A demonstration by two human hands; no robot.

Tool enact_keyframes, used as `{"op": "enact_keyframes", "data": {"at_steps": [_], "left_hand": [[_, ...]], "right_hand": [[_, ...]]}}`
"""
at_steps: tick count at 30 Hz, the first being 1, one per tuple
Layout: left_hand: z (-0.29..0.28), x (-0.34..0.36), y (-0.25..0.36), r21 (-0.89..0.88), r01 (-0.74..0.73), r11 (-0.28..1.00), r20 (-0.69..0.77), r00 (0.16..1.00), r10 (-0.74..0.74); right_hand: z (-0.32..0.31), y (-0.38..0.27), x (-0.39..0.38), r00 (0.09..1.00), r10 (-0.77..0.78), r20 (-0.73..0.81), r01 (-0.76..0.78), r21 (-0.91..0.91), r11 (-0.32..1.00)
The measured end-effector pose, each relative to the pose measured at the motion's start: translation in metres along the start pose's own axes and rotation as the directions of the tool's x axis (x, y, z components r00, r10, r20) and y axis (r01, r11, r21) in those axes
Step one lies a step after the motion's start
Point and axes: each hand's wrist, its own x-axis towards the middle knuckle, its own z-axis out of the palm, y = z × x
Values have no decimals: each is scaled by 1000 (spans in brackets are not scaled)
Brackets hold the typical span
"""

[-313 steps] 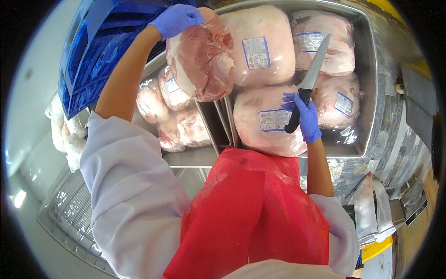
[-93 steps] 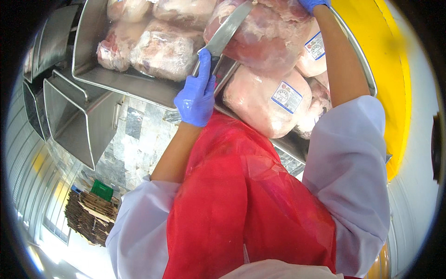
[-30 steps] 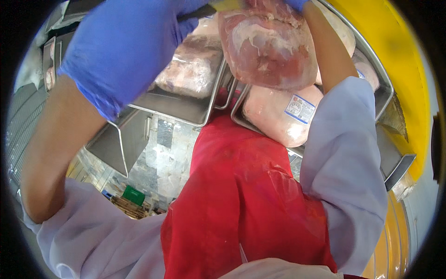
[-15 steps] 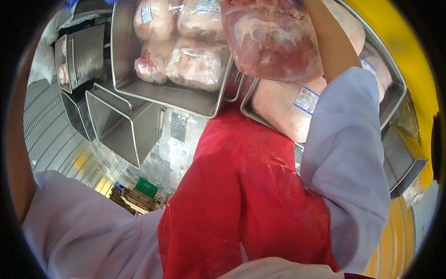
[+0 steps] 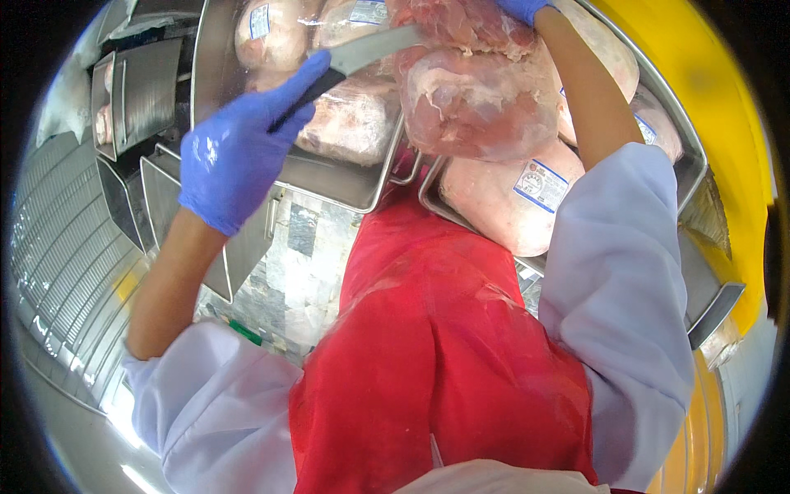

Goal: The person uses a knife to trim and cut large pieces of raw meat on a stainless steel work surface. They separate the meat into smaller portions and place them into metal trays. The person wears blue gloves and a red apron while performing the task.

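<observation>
My left hand [image 5: 234, 156], in a blue glove, holds a black-handled knife [image 5: 321, 86]; its steel blade [image 5: 374, 45] slants up and right toward a large skinless piece of raw meat [image 5: 477, 103]. At the top edge, my right hand [image 5: 527, 10], also gloved, grips the upper part of that meat, its fingers partly out of frame. The meat rests over labeled, plastic-wrapped pale pieces [image 5: 506, 198] in the right steel tray [image 5: 687, 160]. Behind my left hand and knife, more wrapped meat [image 5: 346, 123] lies in another steel tray [image 5: 354, 198].
Further steel containers [image 5: 146, 90] stand at the left. A yellow surface [image 5: 699, 66] curves along the right, with a small steel pan [image 5: 716, 313] below it. My red apron [image 5: 428, 354] fills the lower middle. Beneath the trays is a mottled tiled floor [image 5: 300, 272].
My left hand, mostly out of view half a second ago, has come down and right with the knife, its blade now near the raw meat. My right hand remains on the meat.
</observation>
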Motion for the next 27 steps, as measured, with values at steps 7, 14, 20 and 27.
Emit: {"op": "enact_keyframes", "data": {"at_steps": [7, 14, 20, 27], "left_hand": [[31, -76, 2, -395, 278, 875, 109, 961, -256], [42, -104, 14, -469, 418, 778, 253, 907, -335], [48, -110, 19, -508, 450, 735, 276, 893, -356], [56, -103, 27, -539, 334, 773, 138, 941, -310]], "right_hand": [[11, -7, 7, 994, -102, 45, 106, -81, 991], [23, -16, 3, 986, -167, 13, 166, -169, 972], [21, -13, 2, 990, -140, 6, 139, -131, 982], [23, -6, 11, 980, -200, 5, 197, -177, 964]]}}
